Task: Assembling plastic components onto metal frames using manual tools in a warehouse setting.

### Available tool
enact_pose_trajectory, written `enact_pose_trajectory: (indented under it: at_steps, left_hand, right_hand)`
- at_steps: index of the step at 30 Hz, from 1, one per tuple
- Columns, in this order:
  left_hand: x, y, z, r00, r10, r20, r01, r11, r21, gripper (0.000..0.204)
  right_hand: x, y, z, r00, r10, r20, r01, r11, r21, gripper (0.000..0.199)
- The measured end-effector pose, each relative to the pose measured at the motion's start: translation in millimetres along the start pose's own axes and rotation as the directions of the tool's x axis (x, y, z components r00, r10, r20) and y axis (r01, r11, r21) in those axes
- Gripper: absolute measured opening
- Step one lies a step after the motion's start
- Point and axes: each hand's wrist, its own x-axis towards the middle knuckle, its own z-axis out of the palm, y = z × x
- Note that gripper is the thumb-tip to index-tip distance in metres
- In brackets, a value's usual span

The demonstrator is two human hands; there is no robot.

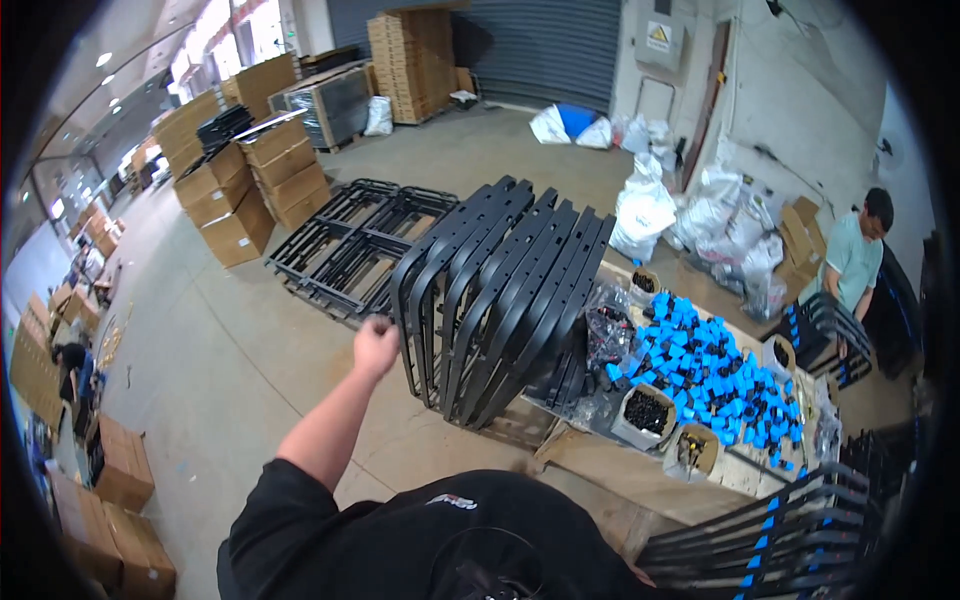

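Observation:
My left hand [376, 347] is stretched forward, its fingers curled closed. It is beside the leftmost of several black metal frames [480, 290], which stand upright in a tight row. Whether it touches that frame, or has anything in its fingers, I cannot make out. Only a sliver of my right hand [642, 576] shows at the lower edge, past my black shirt, close to a second stack of black frames [770, 545] with blue pieces on them. The fingers of that hand are hidden.
To the right, a worktable [600, 462] bears a heap of blue and black parts [700, 370] and boxes of small black pieces [648, 412]. Flat black frames [350, 240] lie on the floor ahead. A co-worker [850, 255] handles frames at far right. Cartons [235, 215] stand left.

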Motion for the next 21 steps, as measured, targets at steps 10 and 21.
enact_pose_trajectory:
  at_steps: [10, 21]
  left_hand:
    - [234.3, 13.9, 51.9, 0.821, -0.114, 0.560, -0.103, 0.934, 0.342, 0.039]
    - [331.5, -70.3, -63.7, 0.827, -0.173, 0.534, 0.286, 0.949, -0.135, 0.013]
  right_hand:
    - [29.2, -92.8, 30.4, 0.967, 0.101, -0.234, -0.111, 0.993, -0.029, 0.040]
    - [81.1, -166.1, 47.8, 0.947, 0.214, -0.242, -0.262, 0.946, -0.189, 0.040]
